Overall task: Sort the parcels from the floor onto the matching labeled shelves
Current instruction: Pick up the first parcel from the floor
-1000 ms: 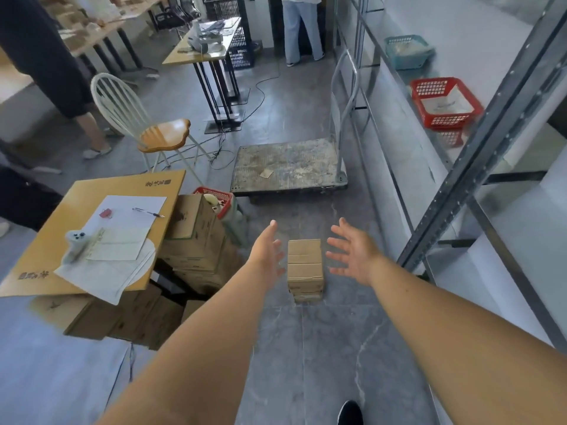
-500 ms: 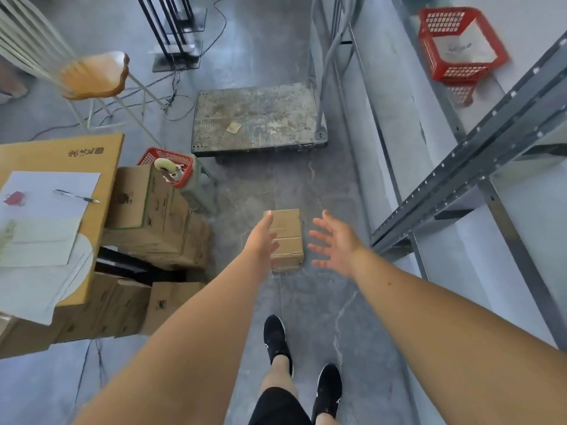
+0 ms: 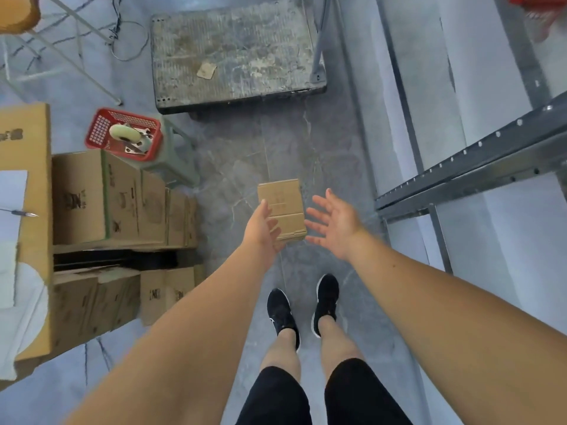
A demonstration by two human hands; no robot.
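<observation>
Head view looks straight down past two bare forearms to a grey, marbled stone floor (image 3: pixel 233 185) with thin joints, where black shoes (image 3: pixel 280 311) stand below the fingers. The left hand (image 3: pixel 264 231) is open, its fingers straight and lying across the lower left edge of the parcel (image 3: pixel 283 200); whether they touch it cannot be told. The right hand (image 3: pixel 334 222) is open too, palm turned inward and fingers spread, just right of the parcel and apart from it. The parcel is a small, flat, plain brown cardboard box lying on the floor between the two sets of fingers. Left of the left fingers stands a stack of larger printed cartons (image 3: pixel 101 197), and further left a tan bench (image 3: pixel 30 142) carries white paper and a pen (image 3: pixel 24 213). Beyond the cartons, up and left of the fingers, a red plastic mesh basket (image 3: pixel 122 134) holding a pale tape roll (image 3: pixel 124 134) rests on a green stool (image 3: pixel 175 161). Right of the right fingers runs a grey metal rack beam (image 3: pixel 469 167) with punched holes, with pale shelf boards behind it. Farther ahead of the fingers a worn, scuffed platform trolley (image 3: pixel 233 50) sits on the floor, a scrap of card on its deck. Loose cables (image 3: pixel 122 41) and the white legs of a chair (image 3: pixel 61 41) lie at the far left.
</observation>
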